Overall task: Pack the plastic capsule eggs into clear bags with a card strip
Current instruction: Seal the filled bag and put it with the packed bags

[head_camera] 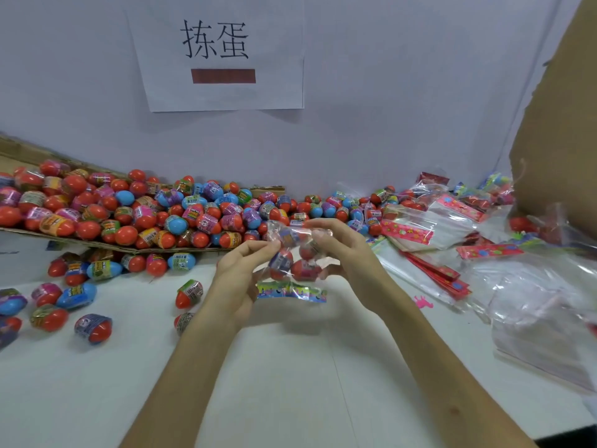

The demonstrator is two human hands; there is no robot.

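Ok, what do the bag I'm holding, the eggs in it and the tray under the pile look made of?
The bag: thin clear plastic film, glossy; it crinkles, glares, and shows the eggs through. The eggs: probably hard plastic, smooth shiny red shells with printed wrap bands. The tray: likely cardboard, matt brown, with a ragged edge.
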